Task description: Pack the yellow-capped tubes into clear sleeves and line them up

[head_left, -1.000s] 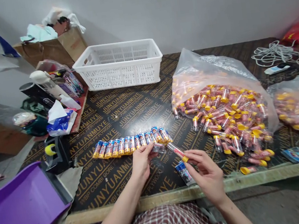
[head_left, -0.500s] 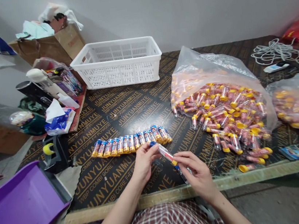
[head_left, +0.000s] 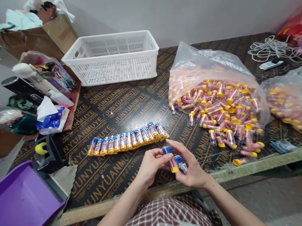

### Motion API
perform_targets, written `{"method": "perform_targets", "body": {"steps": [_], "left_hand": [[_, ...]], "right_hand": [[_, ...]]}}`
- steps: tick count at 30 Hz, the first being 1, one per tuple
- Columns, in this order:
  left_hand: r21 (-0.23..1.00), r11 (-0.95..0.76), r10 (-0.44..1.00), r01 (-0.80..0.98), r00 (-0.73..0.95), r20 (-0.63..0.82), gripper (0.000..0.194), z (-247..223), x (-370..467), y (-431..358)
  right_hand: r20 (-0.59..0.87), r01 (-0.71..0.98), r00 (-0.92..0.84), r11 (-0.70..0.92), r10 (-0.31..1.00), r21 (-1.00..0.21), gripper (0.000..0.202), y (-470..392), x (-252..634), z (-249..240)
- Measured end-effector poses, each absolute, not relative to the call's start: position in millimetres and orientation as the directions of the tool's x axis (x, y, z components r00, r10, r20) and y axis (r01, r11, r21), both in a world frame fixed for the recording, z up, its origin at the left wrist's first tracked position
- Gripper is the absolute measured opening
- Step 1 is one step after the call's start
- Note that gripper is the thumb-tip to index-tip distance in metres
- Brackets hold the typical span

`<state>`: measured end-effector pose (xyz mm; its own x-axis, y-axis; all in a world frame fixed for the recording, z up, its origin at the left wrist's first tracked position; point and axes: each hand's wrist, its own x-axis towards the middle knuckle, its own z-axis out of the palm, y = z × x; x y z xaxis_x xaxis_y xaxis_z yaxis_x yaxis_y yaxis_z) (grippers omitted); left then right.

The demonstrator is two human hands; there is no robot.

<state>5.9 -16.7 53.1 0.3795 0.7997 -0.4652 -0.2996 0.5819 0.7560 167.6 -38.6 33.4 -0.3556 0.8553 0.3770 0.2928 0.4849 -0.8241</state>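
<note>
Between both hands stands a small clear tube (head_left: 172,163), with a blue printed piece at its top and a yellow cap at the bottom. My left hand (head_left: 152,164) pinches it from the left between thumb and fingers. Curled around its right side, my right hand (head_left: 189,165) has fingertips at the blue top and the thumb near the yellow cap. Blue printed labels (head_left: 181,164) lie on the table just behind it, partly hidden by the right hand. Beyond the hands, a row of labelled tubes (head_left: 126,140) lies side by side.
Loose yellow-capped tubes (head_left: 222,107) spill from a plastic bag (head_left: 185,60) on the right, beside a second bag (head_left: 299,97). A white basket (head_left: 114,67) stands at the back. To the left are a tape dispenser (head_left: 50,152) and a purple dustpan (head_left: 22,211).
The tube has turned from slanted to nearly upright, and its blue piece now wraps the top. My right hand has moved up around it. The camera view has shifted slightly.
</note>
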Motion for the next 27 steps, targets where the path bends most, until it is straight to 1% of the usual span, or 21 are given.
{"method": "perform_targets", "body": {"steps": [7,12,16,18,20,22,24,25,27], "left_hand": [[0.754,0.591,0.796,-0.286,0.358,-0.488,0.036,54.2,8.8,-20.0],[0.749,0.589,0.800,-0.303,0.349,-0.488,0.035,55.0,9.3,-21.9],[0.747,0.589,0.800,-0.308,0.350,-0.487,0.035,55.2,10.6,-23.9],[0.764,0.574,0.810,-0.295,0.343,-0.476,0.035,54.9,8.7,-20.4],[0.814,0.519,0.847,-0.260,0.286,-0.449,0.037,54.2,2.8,-10.4],[0.903,0.395,0.917,-0.171,0.139,-0.375,0.043,52.9,-6.7,6.7],[0.973,0.231,0.972,0.017,-0.050,-0.230,0.049,50.5,-17.4,28.1],[0.977,0.163,0.982,0.139,-0.121,-0.147,0.049,48.7,-22.0,39.0],[0.926,0.084,0.983,0.368,-0.184,-0.016,0.045,44.5,-27.9,58.5]], "right_hand": [[0.368,0.235,-0.298,0.442,0.881,-0.866,0.079,-42.4,164.6,28.4],[0.360,0.219,-0.280,0.425,0.890,-0.878,0.080,-43.4,162.9,25.9],[0.374,0.171,-0.280,0.430,0.884,-0.887,0.080,-43.7,159.9,28.2],[0.361,0.167,-0.294,0.419,0.885,-0.892,0.080,-42.5,161.0,31.3],[0.334,0.212,-0.301,0.404,0.893,-0.890,0.082,-39.0,167.4,32.8],[0.304,0.326,-0.233,0.369,0.924,-0.871,0.081,-33.0,180.1,30.1],[0.288,0.470,-0.078,0.290,0.955,-0.834,0.074,-25.6,196.9,22.5],[0.285,0.531,0.007,0.238,0.959,-0.813,0.068,-22.2,205.6,17.5],[0.284,0.609,0.121,0.155,0.951,-0.778,0.058,-17.1,221.4,7.2]]}}
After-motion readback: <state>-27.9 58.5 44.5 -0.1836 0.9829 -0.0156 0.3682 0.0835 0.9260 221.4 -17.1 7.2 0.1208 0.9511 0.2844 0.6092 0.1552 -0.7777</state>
